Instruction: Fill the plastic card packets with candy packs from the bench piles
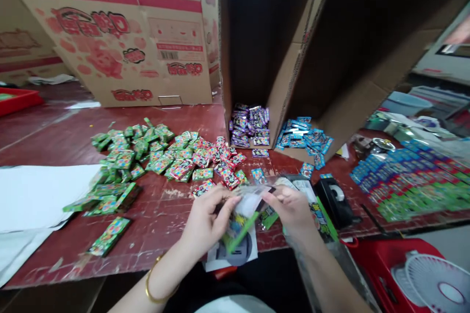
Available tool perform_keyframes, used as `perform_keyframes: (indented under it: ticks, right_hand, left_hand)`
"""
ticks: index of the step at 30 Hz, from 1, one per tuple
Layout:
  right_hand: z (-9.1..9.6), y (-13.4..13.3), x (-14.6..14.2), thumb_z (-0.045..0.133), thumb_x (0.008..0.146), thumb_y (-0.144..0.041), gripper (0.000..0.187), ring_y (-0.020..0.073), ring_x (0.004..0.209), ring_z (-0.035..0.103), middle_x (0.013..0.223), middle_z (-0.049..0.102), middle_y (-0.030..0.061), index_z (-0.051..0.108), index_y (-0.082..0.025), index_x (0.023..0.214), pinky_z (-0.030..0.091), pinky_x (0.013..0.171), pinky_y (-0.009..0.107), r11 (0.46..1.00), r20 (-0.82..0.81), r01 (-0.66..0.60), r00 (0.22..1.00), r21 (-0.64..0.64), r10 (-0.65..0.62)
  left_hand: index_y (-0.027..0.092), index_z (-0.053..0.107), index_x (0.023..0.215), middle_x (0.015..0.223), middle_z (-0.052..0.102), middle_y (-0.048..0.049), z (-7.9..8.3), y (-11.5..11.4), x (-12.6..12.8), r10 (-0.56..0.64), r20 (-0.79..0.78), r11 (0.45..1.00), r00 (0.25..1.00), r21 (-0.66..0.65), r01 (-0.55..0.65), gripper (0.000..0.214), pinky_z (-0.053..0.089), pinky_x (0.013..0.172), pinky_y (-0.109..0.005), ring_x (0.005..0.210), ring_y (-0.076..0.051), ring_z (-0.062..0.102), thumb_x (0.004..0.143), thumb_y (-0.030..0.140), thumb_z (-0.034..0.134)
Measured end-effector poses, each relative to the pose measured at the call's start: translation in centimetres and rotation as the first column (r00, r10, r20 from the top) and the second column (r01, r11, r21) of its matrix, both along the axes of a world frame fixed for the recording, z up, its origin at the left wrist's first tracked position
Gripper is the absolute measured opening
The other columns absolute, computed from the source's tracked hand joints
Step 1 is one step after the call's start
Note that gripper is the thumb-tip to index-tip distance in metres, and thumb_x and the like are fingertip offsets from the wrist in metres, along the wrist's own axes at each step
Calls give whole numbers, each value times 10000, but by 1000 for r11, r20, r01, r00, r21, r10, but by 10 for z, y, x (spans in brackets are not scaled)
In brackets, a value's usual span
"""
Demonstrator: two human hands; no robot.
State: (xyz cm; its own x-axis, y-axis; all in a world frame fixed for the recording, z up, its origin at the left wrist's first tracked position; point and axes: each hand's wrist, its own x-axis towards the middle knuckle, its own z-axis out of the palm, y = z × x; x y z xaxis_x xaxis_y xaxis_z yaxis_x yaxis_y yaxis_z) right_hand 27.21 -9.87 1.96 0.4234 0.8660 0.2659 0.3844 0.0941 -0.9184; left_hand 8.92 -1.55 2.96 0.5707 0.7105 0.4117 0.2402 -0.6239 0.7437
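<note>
Both hands hold a clear plastic pouch [240, 227] with a green printed strip, low over the table's front edge and slightly blurred. My left hand [207, 217], with a gold bangle at the wrist, pinches its left upper side. At the upper right edge, my right hand [295, 210] grips it between thumb and fingers. What is inside the pouch cannot be made out. Just beyond the hands lie small red packets [225, 171] and loose blue packets [258, 175]. A heap of green packets [121, 156] spreads to the left. More printed pouches [323, 217] lie beside my right hand.
Two upright open cartons hold purple packets [249, 124] and blue packets [306, 137]. A black tape dispenser [334, 200] stands right, near rows of filled pouches [414, 176]. White paper [40, 195] lies left. A closed carton [121, 49] stands behind; a white fan [436, 283] is lower right.
</note>
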Motion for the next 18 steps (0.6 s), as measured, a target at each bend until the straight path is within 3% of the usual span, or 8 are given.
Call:
perform_keyframes:
  ticks: [2,5,7,10,13,16,18]
  right_hand:
    - [1,2,9,636,788,-406,302,105,421,444,462,512,-30,604,-169,605,346,420,222,1000,-78,4,997,-22,-6]
    - [0,6,7,678,746,-381,256,94,430,414,480,505,-39,591,-170,629,313,410,215,999,-143,-41,989,-31,36]
    - [-13,4,-8,712,712,-363,266,96,436,423,481,508,-40,557,-176,603,325,413,214,996,-224,-63,973,-63,48]
    - [-47,-5,-38,765,657,-345,307,106,416,465,454,521,-43,523,-179,567,363,412,212,980,-385,-152,918,-130,91]
    - [-72,-10,-56,738,699,-409,270,196,594,641,658,683,44,619,-169,726,510,559,286,964,-490,-255,851,-69,190]
    - [-69,-3,-58,647,785,-456,425,242,873,669,1029,687,122,580,-177,1099,536,776,357,998,-416,-37,907,59,58]
    - [-59,2,-57,582,838,-451,466,243,997,633,1155,636,134,506,-183,1212,510,860,362,992,-307,101,949,80,-72]
  left_hand:
    - [144,613,726,664,568,-9,-1,1,8,-41,22,989,999,-143,44,235,401,568,-215,610,-121,513,874,318,560]
    - [134,619,737,646,568,-1,0,2,23,-29,79,927,996,-372,56,276,386,530,-206,583,-116,494,837,391,597]
    - [129,604,710,591,533,17,0,5,30,36,131,871,991,-490,33,317,337,472,-194,516,-96,441,809,430,618]
    - [130,568,654,522,473,45,0,15,31,133,208,803,969,-595,18,360,281,433,-184,454,-71,364,765,461,656]
    - [131,578,679,566,524,35,-1,22,29,184,241,797,953,-603,-1,345,330,461,-187,481,-81,414,774,456,645]
    - [138,593,738,668,581,8,-5,16,36,203,197,880,959,-467,-90,294,395,541,-206,578,-111,494,827,419,591]
    - [151,576,826,742,595,-9,-10,8,45,218,156,931,963,-329,-157,242,428,619,-235,655,-136,529,872,384,531]
